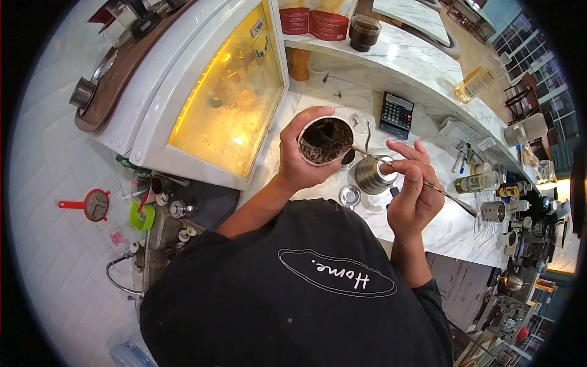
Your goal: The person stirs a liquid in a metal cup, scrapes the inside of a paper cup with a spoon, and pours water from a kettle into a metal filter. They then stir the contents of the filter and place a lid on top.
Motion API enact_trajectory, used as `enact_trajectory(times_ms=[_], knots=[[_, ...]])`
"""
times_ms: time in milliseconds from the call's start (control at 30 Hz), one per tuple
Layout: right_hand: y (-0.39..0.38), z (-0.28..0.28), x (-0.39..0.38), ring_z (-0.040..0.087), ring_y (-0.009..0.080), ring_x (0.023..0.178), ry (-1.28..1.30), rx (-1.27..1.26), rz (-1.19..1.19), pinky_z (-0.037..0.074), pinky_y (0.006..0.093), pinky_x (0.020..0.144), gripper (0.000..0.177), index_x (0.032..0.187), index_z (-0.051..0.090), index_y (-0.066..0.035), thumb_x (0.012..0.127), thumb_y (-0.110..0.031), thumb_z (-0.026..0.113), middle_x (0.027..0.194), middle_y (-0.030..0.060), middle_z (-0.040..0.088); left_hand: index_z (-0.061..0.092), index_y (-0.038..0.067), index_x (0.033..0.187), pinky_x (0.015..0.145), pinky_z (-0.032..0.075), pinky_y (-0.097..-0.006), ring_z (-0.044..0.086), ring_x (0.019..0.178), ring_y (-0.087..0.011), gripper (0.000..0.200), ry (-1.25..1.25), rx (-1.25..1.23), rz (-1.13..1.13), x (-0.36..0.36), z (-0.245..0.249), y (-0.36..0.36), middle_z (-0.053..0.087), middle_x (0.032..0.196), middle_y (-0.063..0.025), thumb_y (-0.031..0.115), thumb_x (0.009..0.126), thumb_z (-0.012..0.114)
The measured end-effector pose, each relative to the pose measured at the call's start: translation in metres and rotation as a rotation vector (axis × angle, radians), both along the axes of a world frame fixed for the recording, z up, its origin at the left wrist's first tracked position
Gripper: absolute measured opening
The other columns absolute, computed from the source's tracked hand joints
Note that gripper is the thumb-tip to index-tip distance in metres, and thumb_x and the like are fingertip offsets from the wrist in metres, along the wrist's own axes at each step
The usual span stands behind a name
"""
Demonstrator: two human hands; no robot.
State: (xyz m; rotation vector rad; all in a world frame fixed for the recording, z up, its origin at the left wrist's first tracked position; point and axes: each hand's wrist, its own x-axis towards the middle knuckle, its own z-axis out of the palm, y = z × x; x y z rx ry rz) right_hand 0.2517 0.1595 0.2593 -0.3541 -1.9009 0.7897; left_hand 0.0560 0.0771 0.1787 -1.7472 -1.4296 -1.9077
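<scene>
My left hand (296, 156) is wrapped around a cup (326, 139), its mouth tilted toward me. Dark liquid or residue with pale speckles shows inside it. Between the thumb and fingers of my right hand (416, 189) is a long thin metal spoon (452, 200); one end reaches the cup's rim and the other points down to the right. Below the hands, a steel gooseneck kettle (369, 177) stands on the marble counter (306, 101). A small round metal lid-like piece (350, 196) lies beside it. A dark-filled vessel (348, 159) is partly hidden behind the cup.
A lit glass-door fridge (226, 98) stands at the left. A black calculator (397, 115) lies beyond my hands, with bottles (477, 182) and a steel canister (493, 211) to the right. The raised ledge holds a dark glass cup (364, 33). A red strainer (96, 205) hangs on the wall.
</scene>
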Motion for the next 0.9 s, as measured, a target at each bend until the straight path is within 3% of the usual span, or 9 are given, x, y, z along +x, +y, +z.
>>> enact_trajectory(times_ms=[233, 367, 467, 700, 900], knots=[[-0.013, -0.015, -0.013, 0.072, 0.0235, 0.104, -0.056, -0.164, -0.161, 0.043, 0.0496, 0.111, 0.04, 0.092, 0.066, 0.002, 0.112, -0.02, 0.039, 0.102, 0.017, 0.078, 0.016, 0.005, 0.15, 0.101, 0.055, -0.0381, 0.061, 0.123, -0.0311, 0.11, -0.028, -0.043, 0.093, -0.003, -0.021, 0.007, 0.05, 0.141, -0.0278, -0.003, 0.069, 0.09], [-0.01, -0.032, -0.011, 0.071, 0.0225, 0.102, -0.073, -0.171, -0.08, 0.042, 0.0465, 0.111, 0.036, 0.096, 0.068, 0.002, 0.111, -0.016, 0.04, 0.099, 0.0149, 0.078, 0.015, 0.006, 0.151, 0.1, 0.056, -0.0373, 0.061, 0.121, -0.0304, 0.111, -0.049, -0.064, 0.099, -0.006, -0.033, 0.007, 0.05, 0.142, -0.0279, -0.004, 0.069, 0.089], [-0.004, -0.037, -0.008, 0.073, 0.024, 0.095, -0.138, -0.215, 0.015, 0.042, 0.0481, 0.108, 0.027, 0.109, 0.072, -0.002, 0.107, -0.013, 0.047, 0.093, 0.0094, 0.078, 0.014, 0.007, 0.153, 0.099, 0.056, -0.037, 0.062, 0.119, -0.0297, 0.113, -0.079, -0.059, 0.066, -0.008, -0.037, 0.01, 0.05, 0.142, -0.0277, -0.004, 0.069, 0.089], [0.01, -0.043, -0.008, 0.074, 0.0229, 0.097, -0.163, -0.083, 0.076, 0.042, 0.0483, 0.108, 0.023, 0.106, 0.072, -0.002, 0.104, -0.005, 0.049, 0.098, 0.0105, 0.078, 0.013, 0.008, 0.154, 0.099, 0.055, -0.0376, 0.063, 0.119, -0.0297, 0.115, -0.051, -0.111, 0.01, -0.006, -0.034, 0.009, 0.051, 0.142, -0.0271, -0.004, 0.068, 0.089], [0.013, -0.042, -0.005, 0.072, 0.0216, 0.101, -0.105, -0.231, -0.081, 0.047, 0.042, 0.105, 0.04, 0.096, 0.073, 0.002, 0.11, -0.015, 0.04, 0.097, 0.0106, 0.079, 0.021, 0.004, 0.152, 0.103, 0.053, -0.0389, 0.062, 0.123, -0.0287, 0.109, -0.107, -0.251, 0.054, -0.022, -0.051, 0.003, 0.052, 0.143, -0.0237, 0.002, 0.068, 0.092]])
